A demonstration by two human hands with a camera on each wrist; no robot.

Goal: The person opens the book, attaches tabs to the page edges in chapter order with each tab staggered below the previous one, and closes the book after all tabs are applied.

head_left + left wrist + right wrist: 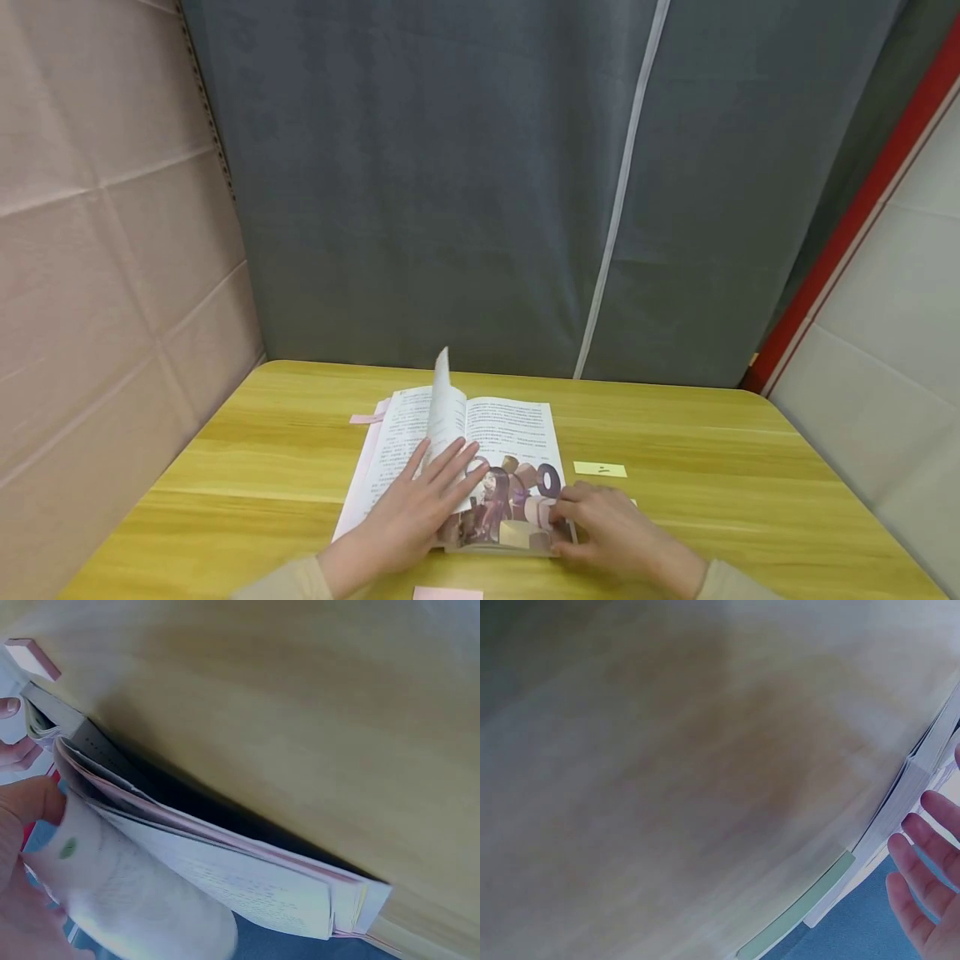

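Observation:
An open book [510,425] lies on the table, text on both sides and a coloured picture on the lower right page. One loose leaf [441,396] stands up near the spine and curves; it shows large in the left wrist view as a bent page [142,892]. My left hand [416,504] lies across the lower part of this leaf, fingers straight and spread, with its thumb against the page's edge. At the book's lower right corner is my right hand [611,529], fingers bent at the page edge. In the right wrist view its fingers [922,862] look loosely spread.
A pink tab [366,419] sticks out from the book's left side. Right of the book lies a yellow note slip [600,469] with a dark mark. A pink pad [447,593] sits at the near edge. Grey curtain [450,183] hangs behind the table [750,483].

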